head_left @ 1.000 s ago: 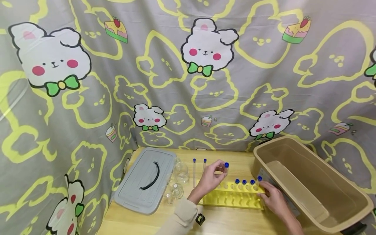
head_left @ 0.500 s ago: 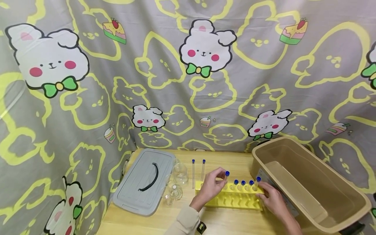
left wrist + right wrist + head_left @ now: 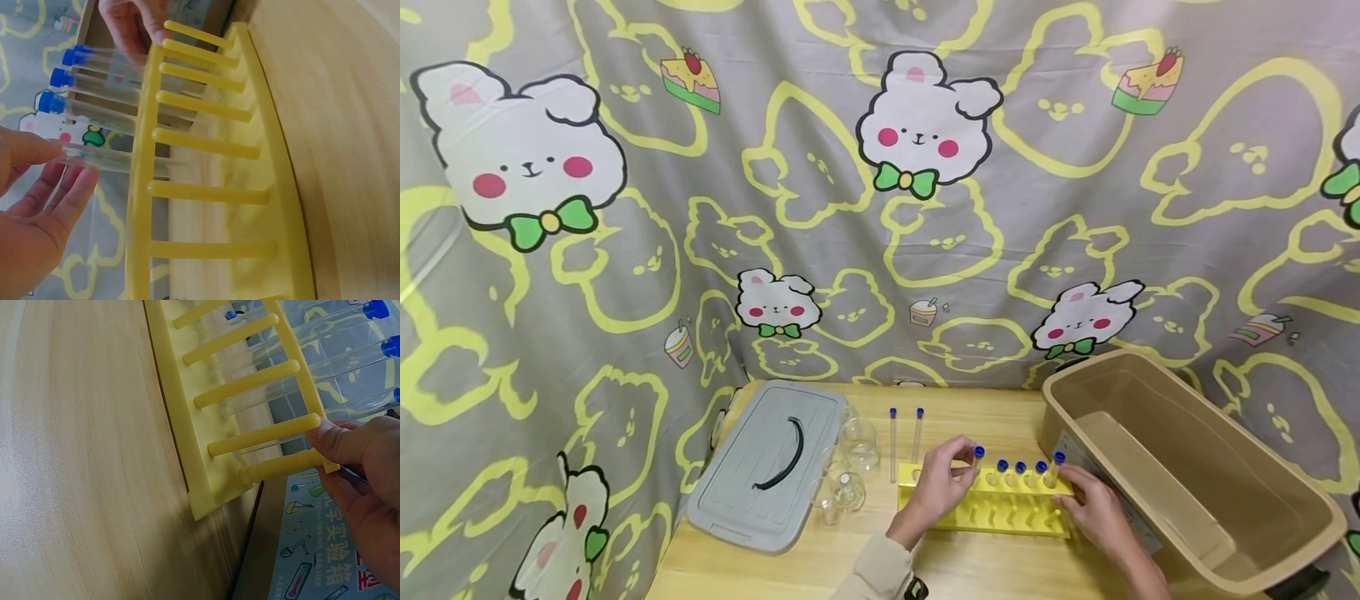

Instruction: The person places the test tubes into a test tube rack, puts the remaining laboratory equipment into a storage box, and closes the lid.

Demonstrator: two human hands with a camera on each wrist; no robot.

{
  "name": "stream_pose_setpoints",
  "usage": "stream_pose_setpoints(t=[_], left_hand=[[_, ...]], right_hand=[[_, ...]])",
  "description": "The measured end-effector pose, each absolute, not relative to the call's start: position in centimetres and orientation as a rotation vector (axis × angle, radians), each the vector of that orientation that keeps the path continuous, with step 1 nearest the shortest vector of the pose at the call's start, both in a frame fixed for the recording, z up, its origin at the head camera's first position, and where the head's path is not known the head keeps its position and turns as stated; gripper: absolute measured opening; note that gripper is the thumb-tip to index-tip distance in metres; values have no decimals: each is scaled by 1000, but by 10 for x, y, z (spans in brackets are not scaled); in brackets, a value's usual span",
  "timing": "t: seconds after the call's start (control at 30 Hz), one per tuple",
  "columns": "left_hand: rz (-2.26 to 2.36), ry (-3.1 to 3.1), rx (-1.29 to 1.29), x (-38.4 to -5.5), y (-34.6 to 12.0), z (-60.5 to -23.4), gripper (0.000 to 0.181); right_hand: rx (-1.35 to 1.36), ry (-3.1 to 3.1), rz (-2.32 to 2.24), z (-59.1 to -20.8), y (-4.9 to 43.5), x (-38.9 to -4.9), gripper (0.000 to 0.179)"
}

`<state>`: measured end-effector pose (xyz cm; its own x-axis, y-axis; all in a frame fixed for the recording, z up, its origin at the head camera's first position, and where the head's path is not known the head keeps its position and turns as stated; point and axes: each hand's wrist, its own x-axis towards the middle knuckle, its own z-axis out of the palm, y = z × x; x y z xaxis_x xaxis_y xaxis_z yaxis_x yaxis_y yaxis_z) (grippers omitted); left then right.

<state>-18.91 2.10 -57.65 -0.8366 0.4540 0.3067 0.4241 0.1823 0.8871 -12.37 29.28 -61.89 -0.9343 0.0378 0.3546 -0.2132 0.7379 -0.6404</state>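
Note:
In the head view, my left hand (image 3: 942,482) pinches a clear test tube with a blue cap (image 3: 979,452). The lower part of this tube (image 3: 103,156) passes through the top bar of a yellow test tube rack (image 3: 275,156) in the left wrist view. Several more blue-capped tubes (image 3: 94,115) stand in the rack's far end, to the right in the head view. My right hand (image 3: 1099,506) grips the right end of the top bar, thumb on one side and fingers on the other, as the right wrist view shows.
A brown bin (image 3: 1206,492) stands close to my right hand, a printed blue label (image 3: 319,544) on its side. Left of the rack are clear glass vessels (image 3: 859,450) and a grey lid (image 3: 752,492). Two thin blue-capped tubes (image 3: 892,446) lie behind the rack.
My left hand has come down with the test tube, lowering it into the rack. My right hand keeps its grip on the rack's end.

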Motion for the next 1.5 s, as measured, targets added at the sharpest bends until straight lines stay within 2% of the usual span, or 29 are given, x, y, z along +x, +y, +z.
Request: stream_pose_setpoints(t=[0.7,1.5], left_hand=[[1666,2543,941,-187,22,-596,30],[1539,2622,990,-188,24,-600,29]], right_hand=[[155,-2533,1007,-622,291,-124,49],[145,-2581,973,-623,294,-124,50]])
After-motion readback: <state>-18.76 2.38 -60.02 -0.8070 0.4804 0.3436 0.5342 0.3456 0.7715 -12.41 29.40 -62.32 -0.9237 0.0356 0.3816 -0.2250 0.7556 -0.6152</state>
